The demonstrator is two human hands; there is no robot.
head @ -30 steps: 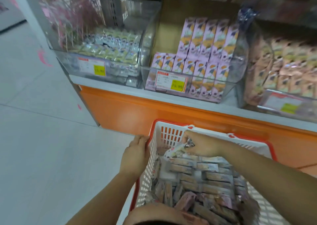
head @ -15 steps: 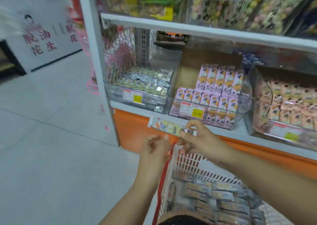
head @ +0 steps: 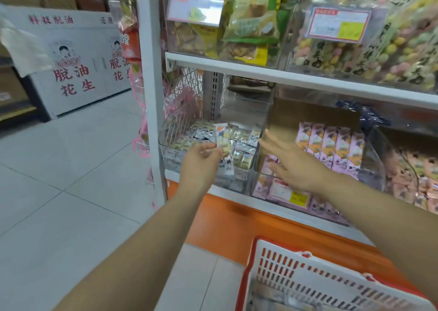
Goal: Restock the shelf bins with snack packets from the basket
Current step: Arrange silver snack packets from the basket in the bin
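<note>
Now placing, seemingly: pinching snack packet strip (head: 222,142) upright in left hand (head: 201,163) over front of left clear bin (head: 173,163), with right hand (head: 294,168) spread empty alongside; likely next, lower in, let go, reach back to basket (head: 331,280).

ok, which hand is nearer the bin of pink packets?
Right. The right hand is spread open in front of the bin of pink packets, overlapping it in view. The left hand is further left, holding a snack packet over the neighbouring bin.
</note>
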